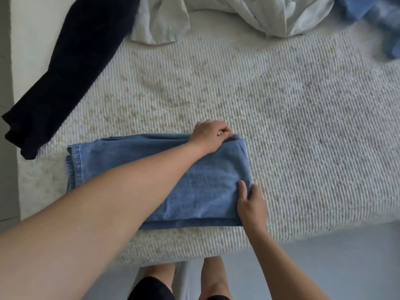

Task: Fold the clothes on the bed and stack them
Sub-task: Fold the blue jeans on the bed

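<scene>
Folded jeans [134, 169] lie near the bed's [303, 137] front edge; I see my left hand [211, 135] pinching their far right corner, my right hand [251, 202] gripping the near right edge; dark trousers [71, 68] lie toward the far left corner.

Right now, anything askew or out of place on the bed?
Nothing damaged or spilled. The folded jeans lie square, both hands gripping their right edge: left hand far corner, right hand near. The dark garment hangs partly off the bed's left edge; the pale one lies crumpled.
</scene>
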